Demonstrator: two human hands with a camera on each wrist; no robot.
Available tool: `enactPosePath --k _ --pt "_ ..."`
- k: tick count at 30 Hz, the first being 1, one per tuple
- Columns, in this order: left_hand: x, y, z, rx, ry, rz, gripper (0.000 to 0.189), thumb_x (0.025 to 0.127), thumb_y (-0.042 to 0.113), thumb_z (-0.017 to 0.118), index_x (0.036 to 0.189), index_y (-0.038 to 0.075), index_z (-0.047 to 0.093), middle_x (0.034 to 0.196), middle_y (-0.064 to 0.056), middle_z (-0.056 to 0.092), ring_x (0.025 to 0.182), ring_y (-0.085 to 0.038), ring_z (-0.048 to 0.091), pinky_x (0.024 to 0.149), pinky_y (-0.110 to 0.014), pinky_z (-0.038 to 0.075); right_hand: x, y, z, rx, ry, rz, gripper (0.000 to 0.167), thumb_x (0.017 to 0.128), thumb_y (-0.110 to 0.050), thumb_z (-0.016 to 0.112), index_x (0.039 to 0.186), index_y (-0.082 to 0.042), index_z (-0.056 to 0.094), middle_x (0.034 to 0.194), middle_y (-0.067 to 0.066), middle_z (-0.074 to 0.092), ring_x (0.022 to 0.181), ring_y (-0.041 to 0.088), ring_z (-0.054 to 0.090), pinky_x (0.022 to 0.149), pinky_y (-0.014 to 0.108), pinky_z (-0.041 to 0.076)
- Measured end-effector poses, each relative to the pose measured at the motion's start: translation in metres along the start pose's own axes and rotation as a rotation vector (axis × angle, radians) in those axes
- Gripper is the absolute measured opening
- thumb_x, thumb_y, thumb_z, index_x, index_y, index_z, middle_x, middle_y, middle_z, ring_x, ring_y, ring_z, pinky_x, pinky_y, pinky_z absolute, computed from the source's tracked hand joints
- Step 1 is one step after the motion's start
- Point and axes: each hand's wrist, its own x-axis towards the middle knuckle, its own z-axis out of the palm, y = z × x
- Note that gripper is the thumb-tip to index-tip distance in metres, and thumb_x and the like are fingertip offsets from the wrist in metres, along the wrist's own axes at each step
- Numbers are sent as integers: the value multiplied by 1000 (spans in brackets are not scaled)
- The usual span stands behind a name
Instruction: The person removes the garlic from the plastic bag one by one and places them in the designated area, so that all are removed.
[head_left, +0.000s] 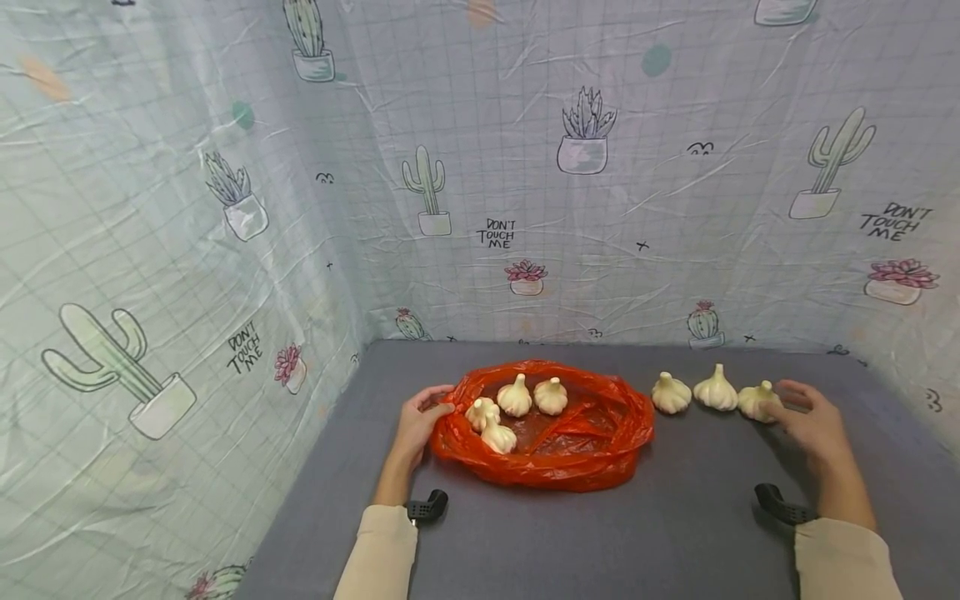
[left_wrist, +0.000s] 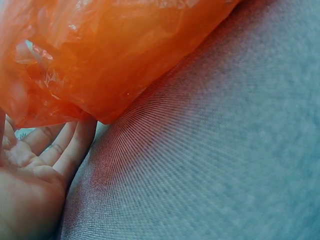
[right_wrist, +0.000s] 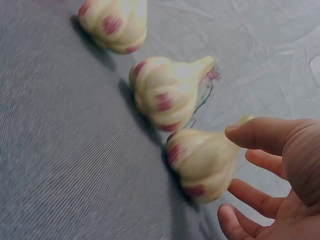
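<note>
A red plastic bag lies on the table with its mouth spread wide, and several garlic bulbs sit in its left part. My left hand holds the bag's left edge, thumb at the rim; in the left wrist view its fingers go partly behind the plastic. Right of the bag stand three garlic bulbs in a row: a left one, a middle one and a right one. Around the right bulb my right hand has its thumb and fingers spread, not closed on it.
A grey cloth covers the table. Behind it and to the left hang sheets printed with cacti, meeting the table's back and left edges. Black straps with cameras sit on both wrists.
</note>
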Motion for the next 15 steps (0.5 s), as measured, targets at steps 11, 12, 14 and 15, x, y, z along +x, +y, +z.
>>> enactPosePath --k 11,12,14,15 --pt "0 1 -1 0 -7 -20 35 89 5 74 124 5 72 108 -11 71 88 -12 61 75 -22 52 -15 -47 -2 -24 60 -106 81 99 -51 58 162 -11 27 161 33 28 140 56 35 89 56 47" --pt "0 1 -2 -2 -9 -21 36 89 5 74 125 5 72 108 -11 71 88 -12 61 75 -22 53 -17 -52 -1 -35 63 -127 80 99 -51 58 162 -12 28 160 32 31 138 54 38 87 51 48" --pt "0 1 -1 -7 -15 -21 37 90 5 73 126 4 71 109 -11 71 88 -12 61 75 -22 53 -22 -61 3 -55 62 -171 78 99 -51 59 162 -13 31 157 31 36 133 48 43 82 42 48" --pt "1 1 -1 -6 -18 -19 37 90 5 73 127 4 70 110 -11 71 88 -11 61 75 -22 53 -24 -66 5 -66 58 -197 77 100 -50 59 161 -12 32 156 31 38 129 45 46 81 39 48"
